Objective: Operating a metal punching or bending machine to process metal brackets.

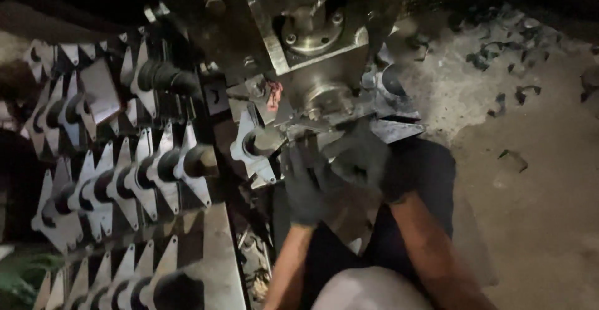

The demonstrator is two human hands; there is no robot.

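Note:
Both my hands wear dark gloves under a metal press machine [312, 29]. My left hand [306, 188] reaches up beside a flat stamped metal plate with a round hole [249, 144] that sits on a dark peg at the machine's base. My right hand [362, 157] is curled around the edge of a flat metal piece [390, 129] under the press head. Whether the left hand grips anything is unclear in the dim light.
To the left, several rows of identical stamped plates [125, 179] hang threaded on dark rods. A flat metal sheet [215, 254] lies at lower left. Scrap metal offcuts [499, 48] litter the concrete floor [536, 210] at upper right.

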